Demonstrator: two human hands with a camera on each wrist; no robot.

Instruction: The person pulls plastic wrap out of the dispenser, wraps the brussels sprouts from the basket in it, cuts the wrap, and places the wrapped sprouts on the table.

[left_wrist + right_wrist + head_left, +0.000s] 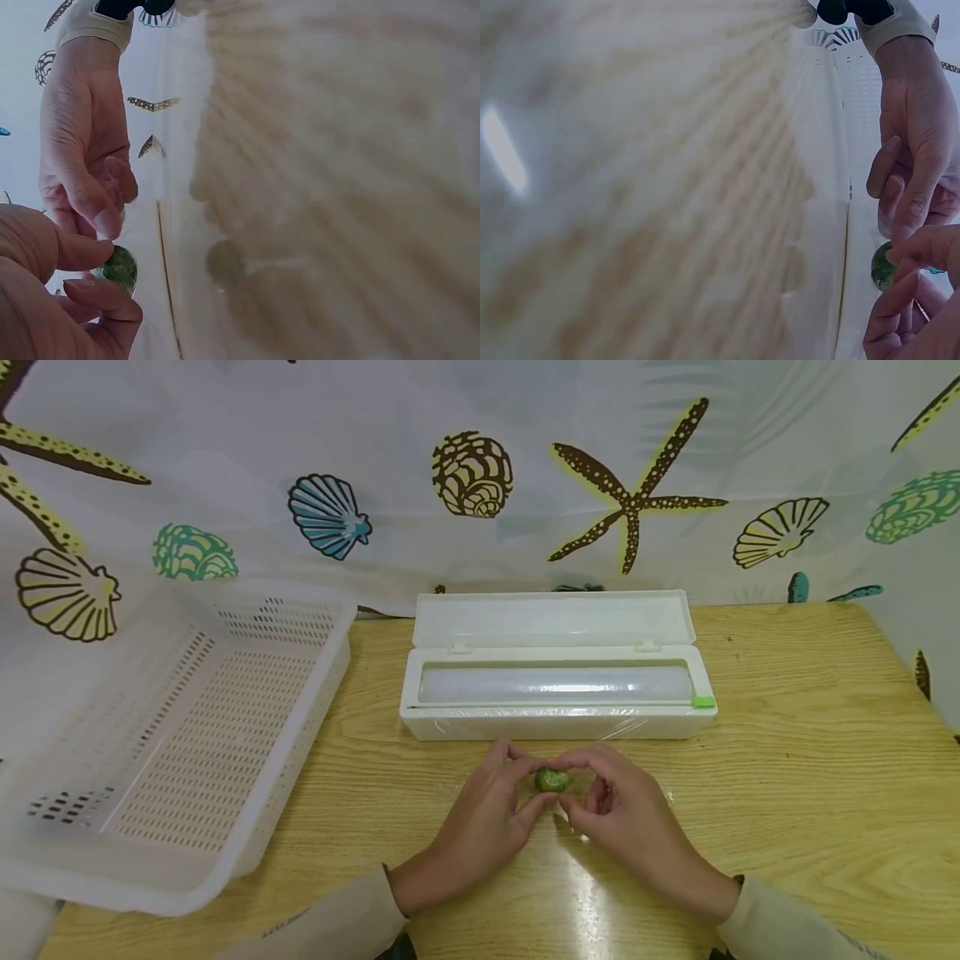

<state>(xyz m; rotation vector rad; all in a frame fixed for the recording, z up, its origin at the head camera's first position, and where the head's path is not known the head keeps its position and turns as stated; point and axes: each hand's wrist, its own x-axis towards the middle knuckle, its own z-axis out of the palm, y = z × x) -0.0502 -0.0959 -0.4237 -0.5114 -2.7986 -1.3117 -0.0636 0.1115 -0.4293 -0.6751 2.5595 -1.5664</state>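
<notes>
At the worktop (810, 735), head view: left hand (487, 810) and right hand (633, 806) pinch a small green item (552, 780) from opposite sides, near an open white box (525, 725) holding a clear-film roll (555, 683), a white basket (294, 777) well apart at left. Left wrist view: green item at lower left, between thumb and finger of the left hand. Right wrist view: green item at lower right, where both hands meet.

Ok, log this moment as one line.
left hand: pinches green item | right hand: pinches it | white box: lid open, roll inside
</notes>
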